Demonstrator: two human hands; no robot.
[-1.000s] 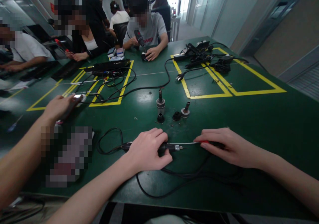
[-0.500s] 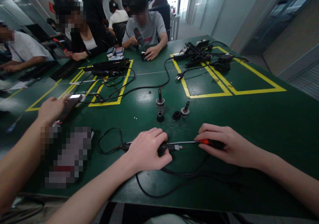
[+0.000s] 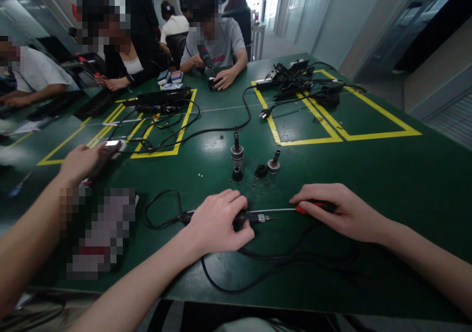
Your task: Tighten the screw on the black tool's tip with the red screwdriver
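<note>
Left grip (image 3: 221, 221): closed around a black corded handpiece (image 3: 254, 218), its silver nose and thin tip pointing toward the right grip.
Right grip (image 3: 341, 209): thumb and fingers pinching a red-and-black-handled screwdriver (image 3: 300, 209).
Screwdriver shaft (image 3: 273, 210): runs left from the right grip, beside the handpiece, its end hidden by the left grip.
Metal parts (image 3: 237, 152): one upright, one tilted, on the worktop (image 3: 398, 184) beyond both grips, with black collars (image 3: 261, 171) near them.
Phone (image 3: 112, 144): under another person's hand (image 3: 81, 164), left of the left grip, screen lit.
Lettering (image 3: 218, 58): red "ssup" on a co-worker's grey T-shirt (image 3: 234, 37), well beyond the grips; other letters unreadable.
</note>
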